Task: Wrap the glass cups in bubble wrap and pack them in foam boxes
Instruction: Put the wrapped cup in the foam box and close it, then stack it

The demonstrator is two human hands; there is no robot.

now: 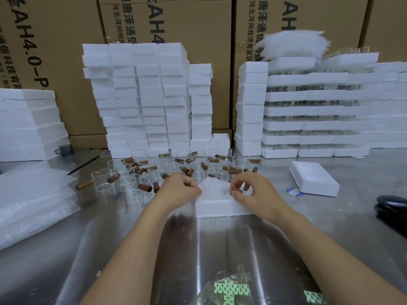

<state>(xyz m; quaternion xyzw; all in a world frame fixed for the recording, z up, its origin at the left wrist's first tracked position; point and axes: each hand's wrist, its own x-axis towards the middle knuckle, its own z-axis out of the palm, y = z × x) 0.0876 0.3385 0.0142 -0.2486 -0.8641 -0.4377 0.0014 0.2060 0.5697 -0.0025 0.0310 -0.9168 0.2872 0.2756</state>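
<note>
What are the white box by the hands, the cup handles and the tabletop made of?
The foam box looks like white expanded polystyrene: matte, grainy, chunky walls. The cup handles seem wood, brown and dull, though coloured plastic is possible. The table appears to be brushed stainless steel, with streaky reflections of the arms.

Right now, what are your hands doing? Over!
Both busy: left hand and right hand pinch the bubble-wrapped cup. It sits in the open foam box. Bare glass cups crowd just behind the box.
</note>
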